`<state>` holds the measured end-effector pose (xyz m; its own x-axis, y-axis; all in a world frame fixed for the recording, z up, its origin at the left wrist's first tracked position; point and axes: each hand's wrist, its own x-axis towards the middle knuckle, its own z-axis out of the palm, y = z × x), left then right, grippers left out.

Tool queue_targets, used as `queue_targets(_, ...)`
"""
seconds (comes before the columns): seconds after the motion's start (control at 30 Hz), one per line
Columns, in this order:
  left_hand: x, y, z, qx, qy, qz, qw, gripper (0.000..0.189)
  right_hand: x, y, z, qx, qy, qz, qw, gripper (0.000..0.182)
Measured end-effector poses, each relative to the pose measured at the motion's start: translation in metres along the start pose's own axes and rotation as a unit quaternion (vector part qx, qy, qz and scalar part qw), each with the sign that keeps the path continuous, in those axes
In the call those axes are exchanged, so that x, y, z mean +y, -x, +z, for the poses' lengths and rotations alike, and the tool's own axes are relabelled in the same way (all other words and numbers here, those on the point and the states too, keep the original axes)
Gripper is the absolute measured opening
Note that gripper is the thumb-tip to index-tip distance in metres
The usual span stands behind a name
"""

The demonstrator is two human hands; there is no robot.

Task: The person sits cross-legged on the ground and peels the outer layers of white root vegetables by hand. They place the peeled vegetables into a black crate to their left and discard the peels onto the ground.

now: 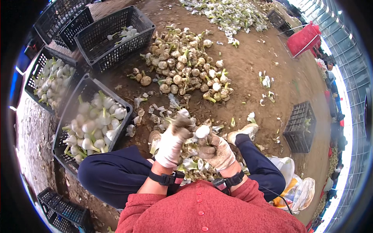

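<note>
In my gloved right hand (214,151) is a white garlic bulb (202,132), its pale round side up between the fingers. My left hand (176,135), also in a soiled glove, is just left of the bulb and blurred; whether it grips anything cannot be made out. Under both hands lies a heap of garlic skins and leaf scraps (189,164) between my legs. Beyond them rises a pile of unpeeled garlic bulbs (183,64) with brownish skins. Cleaned white garlic bulbs (96,122) with short green stems fill much of the black plastic crate at my left.
More black crates stand at the left: one holding white bulbs (54,81), one with a few bulbs (116,55). A crate (300,128), plastic bags (297,192) and a red container (303,40) are at the right. Discarded leaves (227,14) cover ground at the back.
</note>
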<state>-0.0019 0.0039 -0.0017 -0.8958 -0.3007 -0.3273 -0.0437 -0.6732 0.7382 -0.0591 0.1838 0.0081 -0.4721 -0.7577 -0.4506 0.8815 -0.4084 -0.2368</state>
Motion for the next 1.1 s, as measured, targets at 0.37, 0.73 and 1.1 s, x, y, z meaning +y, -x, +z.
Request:
queue_targets(0.37, -0.032, -0.026, -0.020, 0.183, 0.009, -0.038, 0.982, 0.023, 0.001, -0.023, -0.012, 0.022, 0.008, 0.068, 0.997, 0.028)
queue_targets(0.73, -0.078, -0.057, -0.058, 0.242, -0.062, -0.080, 0.965, 0.026, -0.098, -0.225, 0.164, -0.191, 0.354, -0.214, 0.890, 0.057)
queue_targets(1.1, -0.057, -0.058, -0.048, 0.170, -0.102, -0.219, 0.955, 0.037, -0.093, -0.272, -0.074, 0.068, 0.978, 0.011, 0.199, 0.044)
